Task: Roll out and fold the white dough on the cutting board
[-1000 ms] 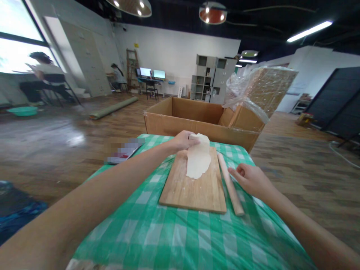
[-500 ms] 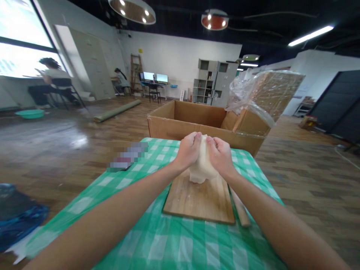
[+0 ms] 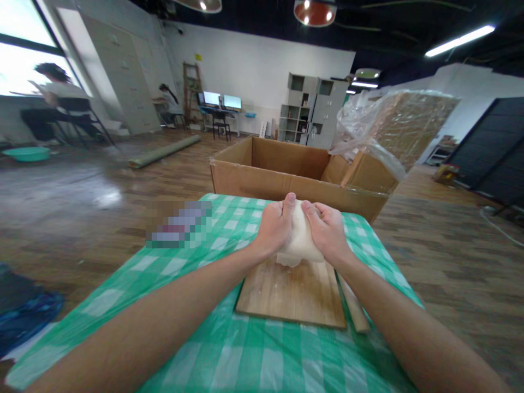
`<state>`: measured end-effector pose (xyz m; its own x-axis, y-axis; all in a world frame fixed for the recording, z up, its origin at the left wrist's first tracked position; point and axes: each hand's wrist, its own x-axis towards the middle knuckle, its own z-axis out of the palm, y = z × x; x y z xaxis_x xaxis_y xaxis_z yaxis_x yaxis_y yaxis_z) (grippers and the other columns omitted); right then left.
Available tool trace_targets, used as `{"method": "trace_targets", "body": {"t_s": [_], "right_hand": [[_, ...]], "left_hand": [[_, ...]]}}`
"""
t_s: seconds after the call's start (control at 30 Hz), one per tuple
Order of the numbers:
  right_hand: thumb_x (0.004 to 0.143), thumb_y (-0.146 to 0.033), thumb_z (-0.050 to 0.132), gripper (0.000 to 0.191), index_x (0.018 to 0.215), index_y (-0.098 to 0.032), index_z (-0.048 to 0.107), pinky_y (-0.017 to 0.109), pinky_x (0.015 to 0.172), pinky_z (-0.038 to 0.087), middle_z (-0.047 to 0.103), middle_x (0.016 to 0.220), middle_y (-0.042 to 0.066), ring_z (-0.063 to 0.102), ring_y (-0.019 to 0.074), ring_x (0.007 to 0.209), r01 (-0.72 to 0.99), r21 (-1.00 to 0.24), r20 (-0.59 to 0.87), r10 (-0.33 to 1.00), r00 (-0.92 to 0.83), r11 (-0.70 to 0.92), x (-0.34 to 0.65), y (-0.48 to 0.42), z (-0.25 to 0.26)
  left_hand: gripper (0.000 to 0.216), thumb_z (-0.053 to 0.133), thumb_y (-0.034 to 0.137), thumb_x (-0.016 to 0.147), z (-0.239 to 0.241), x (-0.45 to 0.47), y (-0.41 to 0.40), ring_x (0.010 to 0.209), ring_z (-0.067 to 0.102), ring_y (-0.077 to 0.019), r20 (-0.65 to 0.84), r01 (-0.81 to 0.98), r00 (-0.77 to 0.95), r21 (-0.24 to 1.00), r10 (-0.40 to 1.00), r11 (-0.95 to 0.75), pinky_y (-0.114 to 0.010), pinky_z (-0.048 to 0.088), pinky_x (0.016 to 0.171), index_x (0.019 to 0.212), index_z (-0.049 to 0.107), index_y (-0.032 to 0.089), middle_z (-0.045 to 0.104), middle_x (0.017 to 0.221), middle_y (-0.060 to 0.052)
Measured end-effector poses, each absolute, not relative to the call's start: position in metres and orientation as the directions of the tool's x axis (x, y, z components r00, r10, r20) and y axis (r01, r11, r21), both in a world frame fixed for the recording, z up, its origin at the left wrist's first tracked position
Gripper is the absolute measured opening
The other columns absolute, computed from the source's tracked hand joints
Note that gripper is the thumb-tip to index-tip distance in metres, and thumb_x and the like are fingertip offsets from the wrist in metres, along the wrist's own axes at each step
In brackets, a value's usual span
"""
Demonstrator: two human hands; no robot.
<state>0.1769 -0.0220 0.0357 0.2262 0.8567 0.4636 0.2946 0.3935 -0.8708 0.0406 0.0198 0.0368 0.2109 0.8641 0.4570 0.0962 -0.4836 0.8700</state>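
Note:
Both my hands grip one lump of white dough (image 3: 301,240) over the far end of a wooden cutting board (image 3: 291,292). My left hand (image 3: 275,226) wraps the dough's left side with fingers curled. My right hand (image 3: 327,232) wraps its right side the same way. The lower edge of the dough touches or hangs just above the board. A wooden rolling pin (image 3: 355,312) lies along the board's right edge, partly hidden under my right forearm.
The board rests on a table with a green-and-white checked cloth (image 3: 229,349). An open cardboard box (image 3: 262,174) stands just beyond the table, with a plastic-wrapped carton (image 3: 401,128) at its right. A blurred flat object (image 3: 180,224) lies at the cloth's far left. People sit far off left.
A second ago only my left hand held the stretched dough sheet and my right hand hovered by the rolling pin. Now both hands are closed on the dough, bunched into a lump.

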Motion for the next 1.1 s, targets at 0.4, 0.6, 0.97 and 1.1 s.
{"method": "trace_targets", "body": {"t_s": [0.4,0.6,0.97,1.1], "right_hand": [[0.103,-0.057,0.049,0.050,0.066,-0.023,0.047,0.030,0.052,0.029,0.045,0.061,-0.004,0.039,0.0136,0.058,0.471,-0.797,0.586,0.673,0.451,0.378,0.187,-0.019,0.036],[0.094,-0.064,0.061,0.048,0.072,-0.022,0.055,0.027,0.049,0.032,0.049,0.064,-0.004,0.040,0.0125,0.057,0.239,-0.888,0.460,0.791,0.404,0.394,0.183,-0.021,0.036],[0.087,-0.058,0.071,0.045,0.067,-0.022,0.053,0.026,0.046,0.030,0.045,0.060,-0.005,0.038,0.0115,0.055,0.331,-0.828,0.561,0.647,0.516,0.453,0.218,-0.010,0.051],[0.086,-0.059,0.070,0.045,0.067,-0.022,0.054,0.027,0.046,0.030,0.045,0.059,-0.005,0.038,0.0116,0.054,0.373,-0.828,0.561,0.623,0.545,0.419,0.224,-0.005,0.045]], "left_hand": [[0.042,0.048,0.055,0.103,0.026,0.045,0.029,0.084,0.060,-0.0180,0.489,-0.046,0.384,0.858,0.783,-0.512,-0.027,0.045,0.070,0.094,0.067,0.018,0.069,0.090,-0.003],[0.037,0.055,0.054,0.101,0.019,0.046,0.022,0.070,0.055,-0.0148,0.445,-0.041,0.317,0.889,0.838,-0.457,-0.024,0.040,0.059,0.090,0.063,0.020,0.062,0.077,0.000],[0.056,0.073,0.069,0.081,0.009,0.054,0.006,0.061,0.064,-0.0163,0.097,-0.131,0.626,0.991,0.774,-0.019,-0.023,0.042,0.051,0.086,0.071,0.013,0.072,0.076,-0.006],[0.053,0.067,0.067,0.086,0.013,0.055,0.004,0.049,0.052,-0.0105,0.196,-0.069,0.516,0.980,0.834,-0.188,-0.021,0.033,0.044,0.075,0.066,0.015,0.062,0.062,0.000]]}}
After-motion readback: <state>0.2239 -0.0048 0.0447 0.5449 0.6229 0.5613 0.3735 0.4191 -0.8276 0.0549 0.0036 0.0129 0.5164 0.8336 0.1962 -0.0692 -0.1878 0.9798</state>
